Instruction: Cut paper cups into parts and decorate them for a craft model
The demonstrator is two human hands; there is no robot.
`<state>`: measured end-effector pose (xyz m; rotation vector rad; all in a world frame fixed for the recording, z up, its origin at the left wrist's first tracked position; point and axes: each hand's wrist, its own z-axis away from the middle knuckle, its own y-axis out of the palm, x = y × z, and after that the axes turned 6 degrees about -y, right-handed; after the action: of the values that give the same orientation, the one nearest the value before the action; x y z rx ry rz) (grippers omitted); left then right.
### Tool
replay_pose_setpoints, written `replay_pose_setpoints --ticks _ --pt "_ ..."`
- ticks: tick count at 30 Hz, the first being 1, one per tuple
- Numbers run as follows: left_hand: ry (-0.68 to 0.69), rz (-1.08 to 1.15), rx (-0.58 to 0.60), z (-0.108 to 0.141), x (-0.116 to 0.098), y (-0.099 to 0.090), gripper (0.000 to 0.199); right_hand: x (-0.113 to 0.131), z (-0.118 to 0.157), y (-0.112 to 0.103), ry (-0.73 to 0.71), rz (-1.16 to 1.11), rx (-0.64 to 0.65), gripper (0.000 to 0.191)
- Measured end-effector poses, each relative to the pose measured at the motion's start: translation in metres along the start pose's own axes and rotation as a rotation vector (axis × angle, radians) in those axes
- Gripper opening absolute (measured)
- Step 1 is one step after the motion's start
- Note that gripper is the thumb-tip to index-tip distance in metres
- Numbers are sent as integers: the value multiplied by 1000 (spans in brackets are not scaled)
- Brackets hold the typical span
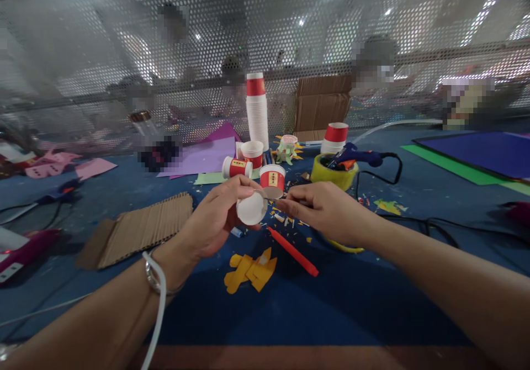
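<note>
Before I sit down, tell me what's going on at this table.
A person's left hand holds a white round piece, and the right hand brings a thin tool, too small to identify, to its edge. Just beyond is a red-and-white paper cup; another cup lies on its side. Nearer the person, a red pen-shaped object and yellow paper pieces lie on the blue tabletop.

head-worn view, forward and down over blue table [232,323]
</note>
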<state>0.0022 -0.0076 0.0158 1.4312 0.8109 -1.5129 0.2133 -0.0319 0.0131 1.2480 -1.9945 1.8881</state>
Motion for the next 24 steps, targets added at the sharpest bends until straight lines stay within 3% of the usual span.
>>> replay_pose_setpoints --ticks 7,12,17,24 --pt "-23 81 -100 -3 3 1 21 -11 -4 3 26 -148 -86 51" --pt "-67 155 -24 -4 10 7 17 -11 -5 12 23 -376 -75 35" --pt "-95 186 31 -1 16 13 16 -8 -4 15 -18 -430 -87 19" --pt "92 -205 26 8 17 14 28 -7 -4 11 -71 -375 -111 9"
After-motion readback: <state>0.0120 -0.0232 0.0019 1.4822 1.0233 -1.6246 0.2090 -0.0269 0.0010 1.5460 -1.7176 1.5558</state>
